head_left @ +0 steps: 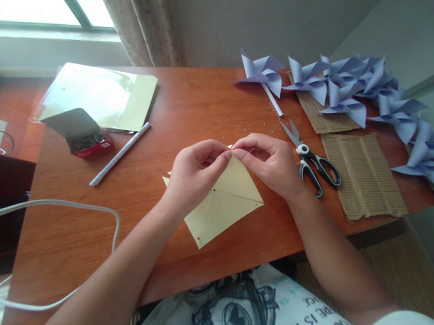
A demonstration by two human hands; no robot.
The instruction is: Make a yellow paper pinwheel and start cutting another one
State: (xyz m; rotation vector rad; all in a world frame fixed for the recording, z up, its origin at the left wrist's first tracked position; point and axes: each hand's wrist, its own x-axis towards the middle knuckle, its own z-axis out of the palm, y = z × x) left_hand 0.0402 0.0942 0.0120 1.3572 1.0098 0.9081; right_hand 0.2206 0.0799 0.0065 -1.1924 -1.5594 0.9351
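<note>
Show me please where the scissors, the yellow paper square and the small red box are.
scissors (312, 159): head view, on the pivot where blades meet the black handles.
yellow paper square (224, 206): head view, on its flat middle below the hands.
small red box (87, 142): head view, on its open top.

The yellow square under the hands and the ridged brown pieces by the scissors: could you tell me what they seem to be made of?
The yellow square looks like thin matte paper: it shows sharp diagonal lines, probably creases or cuts. The ridged brown pieces look like corrugated cardboard, judging by their fine parallel ribs and dull tan surface.
</note>
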